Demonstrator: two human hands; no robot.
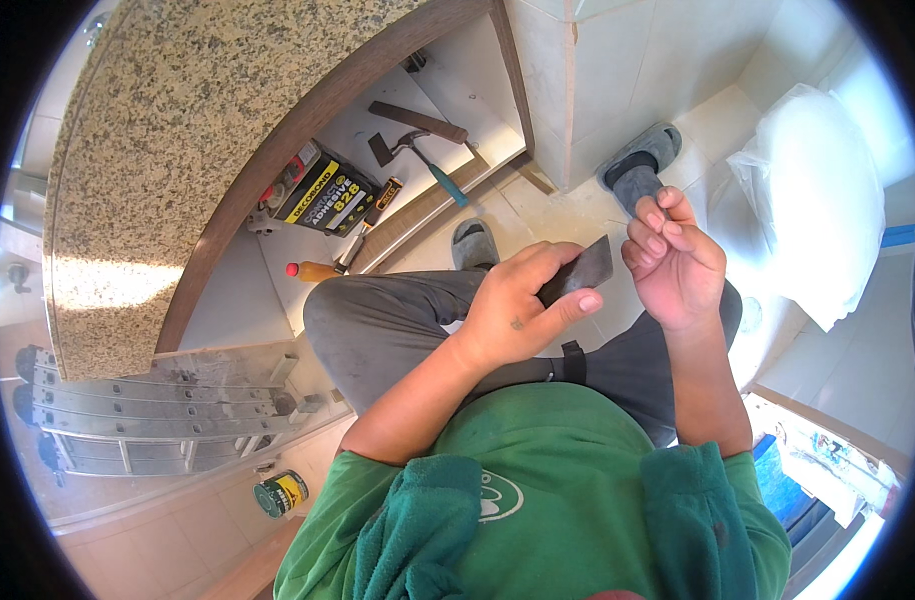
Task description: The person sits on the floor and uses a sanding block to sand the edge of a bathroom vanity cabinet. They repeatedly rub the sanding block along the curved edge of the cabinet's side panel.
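In front of my lap, my left hand [518, 305] is closed around a thin, dark, flat piece [581, 275] with a straight angled edge. Its thumb lies along one side and the fingers wrap the other. To the right, my right hand [675, 262] is raised palm up, fingers curled in toward the thumb tip. Whatever the fingertips pinch, if anything, is too small to make out. The two hands are apart. Beyond them, in the open cabinet [448, 70], lie a hammer [444, 182] with a teal handle and a dark wooden strip [418, 120].
A black and yellow adhesive box [333, 195] stands in the cabinet beneath a speckled stone countertop [188, 120]. A yellow-handled tool [318, 271] with a red end lies at its edge. A white plastic bag [818, 200] is at right; a folded ladder [158, 410] and a can [281, 493] are at left.
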